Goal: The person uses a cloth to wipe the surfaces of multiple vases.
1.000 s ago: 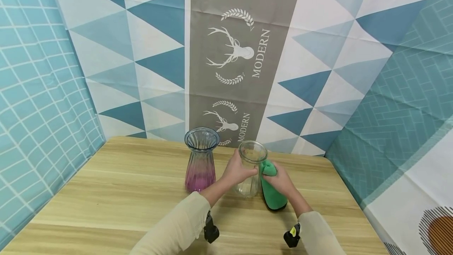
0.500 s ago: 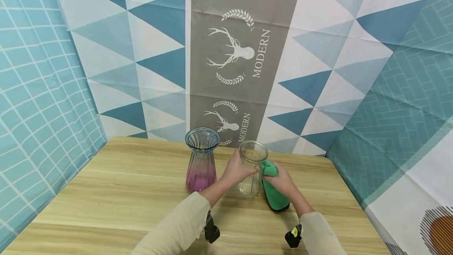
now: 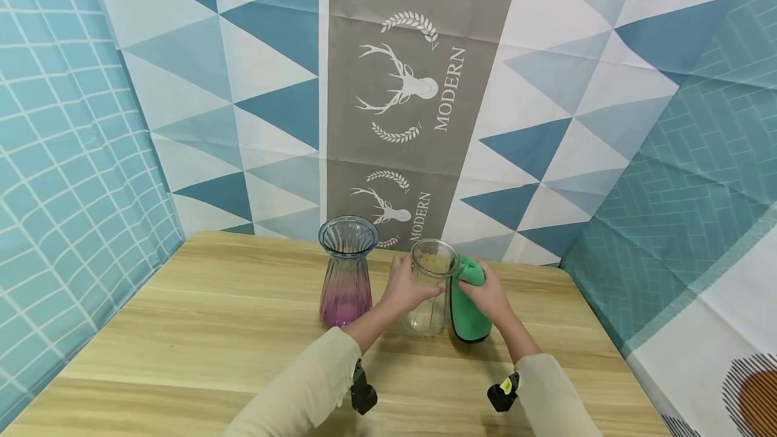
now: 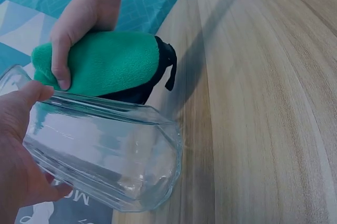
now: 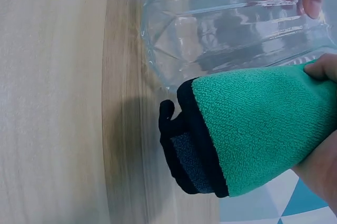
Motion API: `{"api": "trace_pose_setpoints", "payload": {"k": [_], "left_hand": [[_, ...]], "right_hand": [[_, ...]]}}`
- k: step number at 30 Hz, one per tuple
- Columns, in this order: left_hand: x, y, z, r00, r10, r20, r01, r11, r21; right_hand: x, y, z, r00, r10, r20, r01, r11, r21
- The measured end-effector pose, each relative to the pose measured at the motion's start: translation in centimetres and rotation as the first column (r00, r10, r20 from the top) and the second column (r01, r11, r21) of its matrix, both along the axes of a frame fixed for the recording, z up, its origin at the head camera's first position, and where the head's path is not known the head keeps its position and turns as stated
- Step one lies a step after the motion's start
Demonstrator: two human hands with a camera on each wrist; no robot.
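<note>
A clear ribbed glass vase (image 3: pixel 425 315) stands upright on the wooden table, toward its back edge. My left hand (image 3: pixel 408 290) grips it below the rim, thumb on the near side, as the left wrist view also shows. On the vase's right side, my right hand (image 3: pixel 489 294) holds a folded green cloth (image 3: pixel 470 319) with black edging against the glass. In the right wrist view the cloth (image 5: pixel 253 124) hangs down from the fingers, a black loop at its lower end, and dark grey shows on its inner side.
A second vase (image 3: pixel 346 282), blue at the rim and pink at the base, stands left of my left hand. The wooden table (image 3: pixel 182 329) runs back to a patterned curtain (image 3: pixel 273 120). Blue tiled sheeting (image 3: pixel 73 154) hangs at the left, teal sheeting at the right.
My right hand has moved slightly up and away with the green cloth, which now sits higher along the vase. The left hand and both vases stay in place.
</note>
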State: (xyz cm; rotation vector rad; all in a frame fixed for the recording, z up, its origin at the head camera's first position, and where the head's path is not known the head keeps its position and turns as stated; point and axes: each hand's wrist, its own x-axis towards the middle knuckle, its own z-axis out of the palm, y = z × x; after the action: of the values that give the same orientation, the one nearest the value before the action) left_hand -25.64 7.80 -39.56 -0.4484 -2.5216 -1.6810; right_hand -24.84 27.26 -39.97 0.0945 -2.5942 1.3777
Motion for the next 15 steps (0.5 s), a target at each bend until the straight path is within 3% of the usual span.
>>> {"api": "trace_pose_setpoints", "payload": {"k": [15], "left_hand": [[0.01,-0.31,0.22,0.998,-0.051,-0.028,0.052,0.998,0.036]], "right_hand": [[0.07,-0.49,-0.15,0.998,0.046,-0.038,-0.045,0.998,0.036]]}}
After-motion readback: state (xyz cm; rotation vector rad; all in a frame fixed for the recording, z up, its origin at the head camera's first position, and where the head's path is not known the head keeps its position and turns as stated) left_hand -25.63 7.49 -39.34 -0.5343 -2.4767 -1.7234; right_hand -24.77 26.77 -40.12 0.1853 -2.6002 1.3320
